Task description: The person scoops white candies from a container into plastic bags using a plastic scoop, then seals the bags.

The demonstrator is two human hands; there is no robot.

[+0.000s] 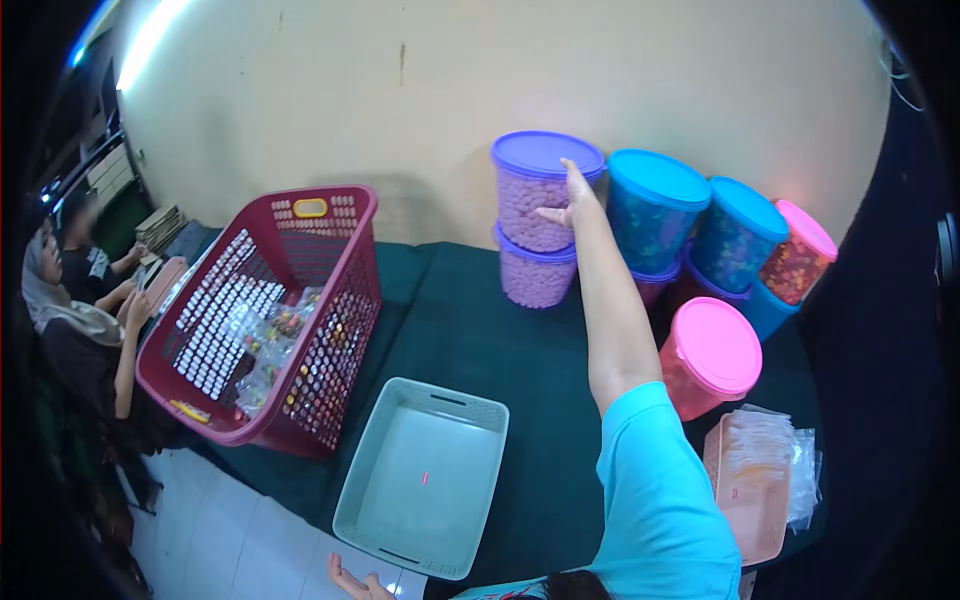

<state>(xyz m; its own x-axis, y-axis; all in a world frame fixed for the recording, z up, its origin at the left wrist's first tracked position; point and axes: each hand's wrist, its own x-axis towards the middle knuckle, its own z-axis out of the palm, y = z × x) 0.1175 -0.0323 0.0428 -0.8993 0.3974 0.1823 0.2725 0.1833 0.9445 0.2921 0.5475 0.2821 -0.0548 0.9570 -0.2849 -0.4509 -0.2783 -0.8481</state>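
Observation:
My right hand (573, 197) reaches far forward to the upper of two stacked round tubs. Its fingers are spread, fingertips right at the rim of the purple lid (545, 152) and thumb over the clear wall. The upper tub (525, 210) is filled with small pale purple pieces, and the lower tub (535, 278) beneath it looks the same. At the bottom edge, my left hand (358, 580) is partly cut off, fingers apart and holding nothing. Just above it lies a pale green rectangular tray (420, 475) with nothing in it.
A maroon laundry basket (350, 300) holding clear bags of colourful items stands left. Blue-lidded tubs (660, 180) and pink-lidded tubs (715, 350) are at right. A peach basket (750, 510) with plastic bags (765, 440) sits nearer. Two people (85, 310) are at far left.

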